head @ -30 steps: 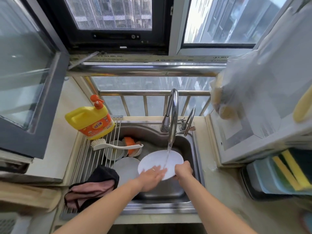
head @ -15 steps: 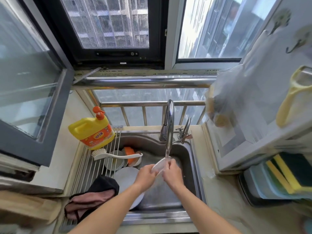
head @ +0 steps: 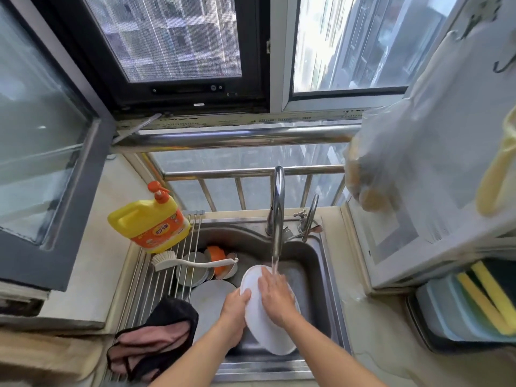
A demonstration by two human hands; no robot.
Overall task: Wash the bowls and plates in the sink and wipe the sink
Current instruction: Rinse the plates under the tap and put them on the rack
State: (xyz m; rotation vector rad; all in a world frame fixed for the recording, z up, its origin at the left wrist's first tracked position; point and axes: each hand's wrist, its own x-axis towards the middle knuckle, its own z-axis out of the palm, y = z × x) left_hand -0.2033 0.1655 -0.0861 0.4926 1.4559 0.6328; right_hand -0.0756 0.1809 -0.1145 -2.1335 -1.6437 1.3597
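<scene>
Head view: left hand [head: 234, 305] grips plate [head: 257, 317] rim, tilting it under tap [head: 276, 208] stream for rinsing; right hand [head: 275, 296] open flat, rubbing its face.

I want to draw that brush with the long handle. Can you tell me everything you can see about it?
The brush looks like cream-white plastic: a long, thin, slightly curved handle with a tuft of pale bristles at its left end. It lies on its side. The bristle end rests on the metal rack, just below the yellow soap bottle. The handle reaches right, across the dishes stacked in the sink, ending near an orange bowl. No hands touch it.
</scene>
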